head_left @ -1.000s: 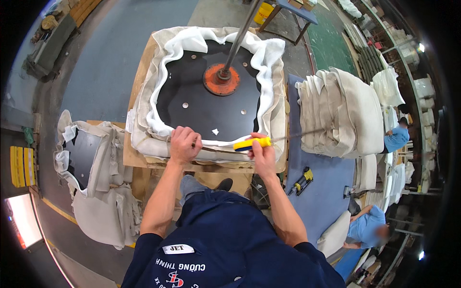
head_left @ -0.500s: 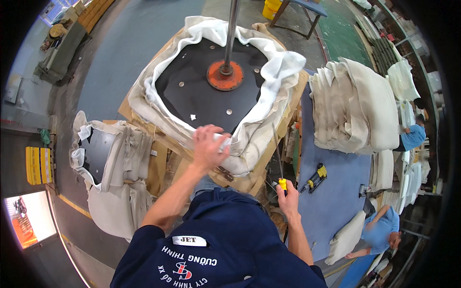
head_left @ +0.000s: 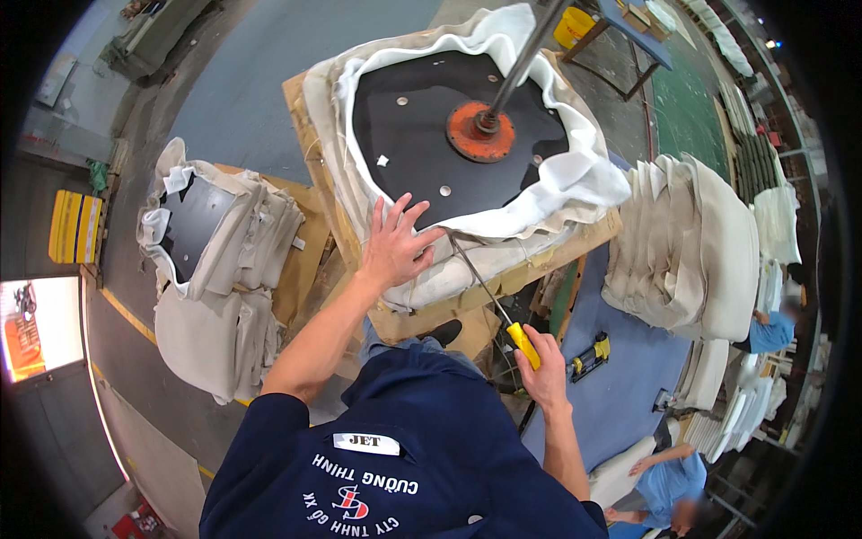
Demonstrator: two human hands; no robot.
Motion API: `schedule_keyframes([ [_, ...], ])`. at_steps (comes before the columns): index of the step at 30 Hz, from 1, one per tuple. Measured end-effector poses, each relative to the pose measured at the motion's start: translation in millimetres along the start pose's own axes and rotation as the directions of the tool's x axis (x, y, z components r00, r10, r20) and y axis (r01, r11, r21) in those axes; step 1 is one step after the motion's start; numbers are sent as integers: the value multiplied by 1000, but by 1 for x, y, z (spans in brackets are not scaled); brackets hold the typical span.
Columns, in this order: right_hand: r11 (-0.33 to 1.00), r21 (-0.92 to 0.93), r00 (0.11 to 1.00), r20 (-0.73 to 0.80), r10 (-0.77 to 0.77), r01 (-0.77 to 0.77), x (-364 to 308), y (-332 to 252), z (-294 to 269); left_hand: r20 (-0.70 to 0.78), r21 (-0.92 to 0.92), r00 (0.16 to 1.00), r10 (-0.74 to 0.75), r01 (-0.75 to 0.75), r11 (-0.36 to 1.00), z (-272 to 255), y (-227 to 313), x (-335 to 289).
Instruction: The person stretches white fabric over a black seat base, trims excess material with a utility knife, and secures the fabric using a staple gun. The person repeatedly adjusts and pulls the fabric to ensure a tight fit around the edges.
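Note:
My right hand (head_left: 544, 366) grips the yellow handle of a long screwdriver (head_left: 523, 345). Its thin shaft slants up and left, and the tip meets the near edge of an upholstered seat (head_left: 444, 278). Just left of the tip, my left hand (head_left: 397, 241) lies with fingers spread over the fabric edge, fingertips reaching the black panel (head_left: 404, 148). White padding (head_left: 588, 182) and beige fabric stand loosely around that panel. A red disc (head_left: 461, 142) on a metal rod (head_left: 523, 65) sits on top of the panel. Beneath the seat is a wooden board (head_left: 588, 235).
Stacked beige covers (head_left: 678, 247) stand on the blue table (head_left: 588, 409) at right, with a yellow-black staple gun (head_left: 590, 357) nearby. More upholstered pieces (head_left: 220, 242) are piled at left. Two people in blue shirts (head_left: 673, 485) are at the right.
The view has shifted, so the seat appears farther right. My right hand has brought the screwdriver tip up to the seat's edge. The fingers of my left hand are now spread flatter beside it.

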State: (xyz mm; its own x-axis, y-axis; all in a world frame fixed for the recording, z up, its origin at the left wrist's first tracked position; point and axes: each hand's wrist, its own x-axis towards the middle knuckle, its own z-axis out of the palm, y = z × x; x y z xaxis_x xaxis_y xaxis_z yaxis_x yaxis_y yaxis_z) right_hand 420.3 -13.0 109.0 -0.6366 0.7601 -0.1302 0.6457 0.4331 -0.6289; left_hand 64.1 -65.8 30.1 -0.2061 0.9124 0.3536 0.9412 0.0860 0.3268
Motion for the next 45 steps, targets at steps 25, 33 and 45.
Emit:
schedule_keyframes([
  [25,952,-249,958,264,-112,180,106,-79,-68,-319,-274,895,-311,227,935,-3,-109,4],
  [33,954,-258,941,333,-64,156,125,-92,-70,-333,-369,875,-352,223,902,-5,-129,13],
  [45,997,71,983,181,19,-32,76,-40,-3,-271,-713,772,-574,240,659,10,-140,13],
])
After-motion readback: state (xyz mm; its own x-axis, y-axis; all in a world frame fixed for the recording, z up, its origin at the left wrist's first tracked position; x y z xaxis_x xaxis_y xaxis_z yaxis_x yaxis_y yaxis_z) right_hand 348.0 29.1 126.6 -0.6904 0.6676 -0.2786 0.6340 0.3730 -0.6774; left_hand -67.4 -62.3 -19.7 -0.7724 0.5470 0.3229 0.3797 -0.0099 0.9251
